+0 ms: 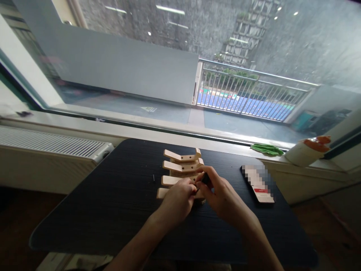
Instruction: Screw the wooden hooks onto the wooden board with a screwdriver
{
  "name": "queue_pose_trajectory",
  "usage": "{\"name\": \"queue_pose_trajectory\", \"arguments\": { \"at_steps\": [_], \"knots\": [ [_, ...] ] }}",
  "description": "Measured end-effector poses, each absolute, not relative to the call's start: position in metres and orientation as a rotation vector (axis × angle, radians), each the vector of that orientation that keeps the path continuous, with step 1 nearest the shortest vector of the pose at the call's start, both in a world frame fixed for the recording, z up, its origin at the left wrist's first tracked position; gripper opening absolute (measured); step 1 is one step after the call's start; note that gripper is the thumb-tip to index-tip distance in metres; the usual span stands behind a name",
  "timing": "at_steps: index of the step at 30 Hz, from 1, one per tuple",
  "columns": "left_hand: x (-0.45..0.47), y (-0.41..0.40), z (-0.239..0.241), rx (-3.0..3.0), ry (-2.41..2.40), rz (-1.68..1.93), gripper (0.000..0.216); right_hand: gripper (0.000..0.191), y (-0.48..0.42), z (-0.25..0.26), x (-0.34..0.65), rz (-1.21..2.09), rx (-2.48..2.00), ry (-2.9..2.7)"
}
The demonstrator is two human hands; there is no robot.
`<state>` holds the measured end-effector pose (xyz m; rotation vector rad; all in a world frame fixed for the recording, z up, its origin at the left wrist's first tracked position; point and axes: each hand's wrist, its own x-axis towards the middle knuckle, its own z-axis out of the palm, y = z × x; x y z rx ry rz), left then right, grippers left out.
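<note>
A wooden rack with several pale hooks (180,165) lies on the dark table, dark holes or screw heads showing along the hooks. My right hand (220,192) is closed around a small screwdriver (207,179) with a black handle, its thin shaft slanting down to the left. Over the nearest hooks, my left hand (180,195) has its fingers pinched together by the shaft's tip. What sits between those fingers is hidden, and the tip is too small to make out. A small dark screw-like piece (153,177) lies left of the rack.
Toward the table's right edge lies a phone (261,184) with a blurred screen. The table (98,210) stands against a windowsill, where a green cloth (266,149) and a white container with an orange top (306,151) rest. A white radiator (56,146) is at the left.
</note>
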<state>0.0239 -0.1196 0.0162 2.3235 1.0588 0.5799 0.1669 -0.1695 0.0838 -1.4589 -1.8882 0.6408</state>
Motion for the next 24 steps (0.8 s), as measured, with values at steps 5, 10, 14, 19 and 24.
{"name": "queue_pose_trajectory", "arguments": {
  "at_steps": [5, 10, 14, 19, 24],
  "knots": [
    [0.023, -0.119, 0.018, 2.284, 1.085, 0.562, 0.014, 0.032, -0.166, 0.076, 0.170, 0.637, -1.500, -1.817],
    [0.023, -0.119, 0.020, 2.294, 1.095, 0.543, 0.012, 0.021, -0.165, 0.070, 0.170, 0.610, -1.462, -1.799],
    [0.023, -0.118, 0.017, 2.311, 1.070, 0.579, 0.011, 0.019, -0.165, 0.073, 0.170, 0.647, -1.450, -1.808],
    [0.024, -0.118, 0.014, 2.333, 1.084, 0.595, 0.014, 0.019, -0.170, 0.092, 0.172, 0.649, -1.465, -1.836],
    [0.024, -0.119, 0.015, 2.333, 1.090, 0.582, 0.015, 0.017, -0.173, 0.094, 0.174, 0.624, -1.453, -1.853]
  ]
}}
